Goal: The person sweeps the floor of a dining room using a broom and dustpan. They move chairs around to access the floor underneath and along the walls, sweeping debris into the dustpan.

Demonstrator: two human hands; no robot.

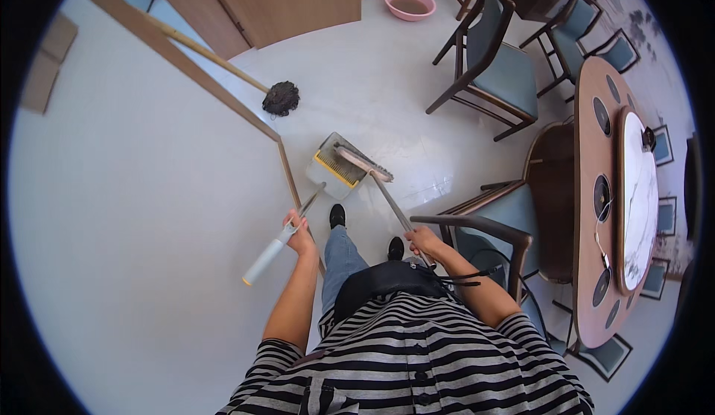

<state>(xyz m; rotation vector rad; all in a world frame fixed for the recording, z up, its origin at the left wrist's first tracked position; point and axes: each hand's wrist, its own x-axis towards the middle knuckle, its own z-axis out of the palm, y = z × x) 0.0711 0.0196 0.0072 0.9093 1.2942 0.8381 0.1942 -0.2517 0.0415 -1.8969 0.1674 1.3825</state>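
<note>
My left hand [299,233] is closed around the handle of a long-handled dustpan, its pale grip sticking out toward the lower left. The grey dustpan [344,186], with a yellow-edged row of comb teeth, rests on the floor ahead of my feet. In my right hand [423,241] is the metal stick of a broom, gripped near its upper end. The broom's pinkish head with dark bristles [363,163] lies over the dustpan's right part. What is inside the pan is hard to make out.
A mop [281,99] with a wooden handle leans at the doorway, its dark head on the floor. Farther off sits a pink basin [410,4] of murky water. To my right are blue-seated chairs [506,80] and a round table [596,296]. A white wall [149,214] stands at my left.
</note>
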